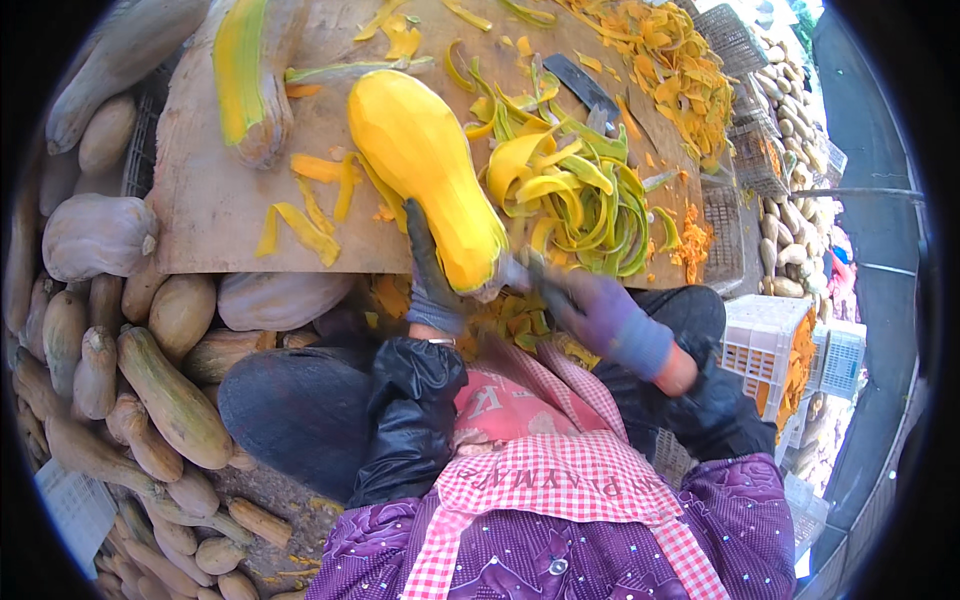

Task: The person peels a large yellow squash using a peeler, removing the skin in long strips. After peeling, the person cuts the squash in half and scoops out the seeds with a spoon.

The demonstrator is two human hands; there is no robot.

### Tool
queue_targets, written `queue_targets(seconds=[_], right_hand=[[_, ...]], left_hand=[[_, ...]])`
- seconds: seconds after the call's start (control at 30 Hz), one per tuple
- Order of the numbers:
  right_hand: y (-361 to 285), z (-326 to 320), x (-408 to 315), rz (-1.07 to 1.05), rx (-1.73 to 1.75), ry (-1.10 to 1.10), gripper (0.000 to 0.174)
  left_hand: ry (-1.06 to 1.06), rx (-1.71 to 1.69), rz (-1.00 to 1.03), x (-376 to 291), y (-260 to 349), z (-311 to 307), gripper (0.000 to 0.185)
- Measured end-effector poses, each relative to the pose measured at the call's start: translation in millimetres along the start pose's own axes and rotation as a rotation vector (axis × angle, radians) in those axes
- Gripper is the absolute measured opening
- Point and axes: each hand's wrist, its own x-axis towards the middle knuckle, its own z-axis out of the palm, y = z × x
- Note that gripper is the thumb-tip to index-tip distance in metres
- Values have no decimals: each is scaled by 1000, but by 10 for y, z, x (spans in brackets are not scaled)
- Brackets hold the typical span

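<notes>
A large butternut-type squash point(420, 165), mostly peeled to bright yellow, rests on the wooden board point(360, 255). It lies at a slant, its stem end towards me. My left hand point(435, 277), in a dark-palmed glove, grips the squash from the left near that end. Beside the stem end, my gloved right hand point(600, 307) is closed around a small tool, likely a peeler point(517, 274), blurred by motion. Long curled peel strips point(592, 187) are heaped just beyond my right hand. A partly peeled squash point(247, 82) lies at the board's far left.
A cleaver-like blade point(581, 84) lies on the board behind the peels. Orange scraps point(679, 75) are piled at the far right. Unpeeled squashes point(172, 397) crowd the floor at left. Plastic crates point(757, 341) stand at right, one holding orange pieces.
</notes>
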Motion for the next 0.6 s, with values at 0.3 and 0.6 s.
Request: queue_targets(seconds=[0.3, 0.6], right_hand=[[-644, -612, 924, 54, -160, 103, 45], [-664, -343, 46, 180, -42, 206, 43]], left_hand=[[-95, 58, 25, 160, 76, 0, 75], [-220, -34, -86, 183, 104, 18, 74]])
